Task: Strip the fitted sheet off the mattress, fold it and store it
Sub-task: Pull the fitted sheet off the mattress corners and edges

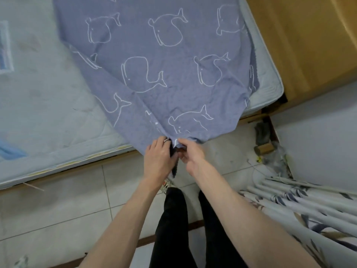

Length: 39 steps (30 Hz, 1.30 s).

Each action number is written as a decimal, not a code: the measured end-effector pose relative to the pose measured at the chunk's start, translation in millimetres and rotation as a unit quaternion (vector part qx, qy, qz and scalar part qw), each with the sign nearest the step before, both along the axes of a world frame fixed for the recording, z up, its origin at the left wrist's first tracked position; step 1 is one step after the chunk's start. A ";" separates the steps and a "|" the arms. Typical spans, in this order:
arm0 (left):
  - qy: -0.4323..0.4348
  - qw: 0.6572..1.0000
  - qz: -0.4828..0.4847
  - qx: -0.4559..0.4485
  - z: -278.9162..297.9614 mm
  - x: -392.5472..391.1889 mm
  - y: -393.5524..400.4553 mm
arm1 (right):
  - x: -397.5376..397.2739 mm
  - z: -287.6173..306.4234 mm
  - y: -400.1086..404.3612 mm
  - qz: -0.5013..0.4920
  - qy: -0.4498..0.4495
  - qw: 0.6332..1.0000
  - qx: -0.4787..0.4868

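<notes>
Gathering the fitted sheet at the mattress edge, left hand and right hand both pinch its bunched corner, stripping looks nearly done; next, probably pull it clear for folding.

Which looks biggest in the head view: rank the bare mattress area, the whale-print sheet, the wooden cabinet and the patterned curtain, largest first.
1. whale-print sheet
2. bare mattress area, close behind, so the order is unsure
3. wooden cabinet
4. patterned curtain, near the cabinet in apparent size; being closer to the camera may inflate it
</notes>
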State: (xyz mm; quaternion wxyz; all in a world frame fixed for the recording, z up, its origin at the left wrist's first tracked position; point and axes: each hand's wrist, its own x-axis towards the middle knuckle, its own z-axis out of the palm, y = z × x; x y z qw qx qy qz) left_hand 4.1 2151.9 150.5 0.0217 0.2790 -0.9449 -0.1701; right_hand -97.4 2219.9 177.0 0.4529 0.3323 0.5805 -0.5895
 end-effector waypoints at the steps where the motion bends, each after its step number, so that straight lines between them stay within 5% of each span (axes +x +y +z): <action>1: 0.014 1.000 0.016 -0.011 -8.0 -3.2 -1.5 | -2.9 -6.7 -1.0 -0.002 -0.028 0.999 -0.021; 8: 0.071 0.984 0.162 0.018 -47.0 -20.7 -6.4 | -13.6 -51.9 -0.7 -0.041 -0.171 0.981 -0.082; 14: 0.020 0.992 -0.122 -0.028 -61.3 -32.6 -17.8 | -18.1 -67.8 11.7 -0.040 -0.197 0.977 -0.067; 19: -0.025 0.983 -0.179 0.021 -61.5 -46.9 -19.4 | -23.5 -70.9 18.8 -0.052 -0.202 0.975 -0.084; 21: -0.002 0.992 -0.106 0.065 -58.2 -55.4 -14.6 | -25.9 -71.4 21.2 -0.044 -0.200 0.973 -0.110; 23: 0.036 0.987 0.066 0.140 -52.7 -66.1 -6.3 | -32.2 -73.0 23.9 -0.057 -0.202 0.969 -0.128; 26: 0.114 0.918 0.300 0.233 -39.8 -96.6 -13.6 | -54.5 -85.7 35.1 -0.123 -0.183 0.968 -0.118; 32: 0.187 0.886 0.381 0.186 -35.9 -191.0 -125.3 | -140.2 -132.6 66.4 -0.111 -0.070 0.991 -0.013; 39: 0.091 0.888 0.423 0.155 -74.4 -232.2 -246.0 | -218.4 -175.1 41.2 0.010 0.041 0.998 0.051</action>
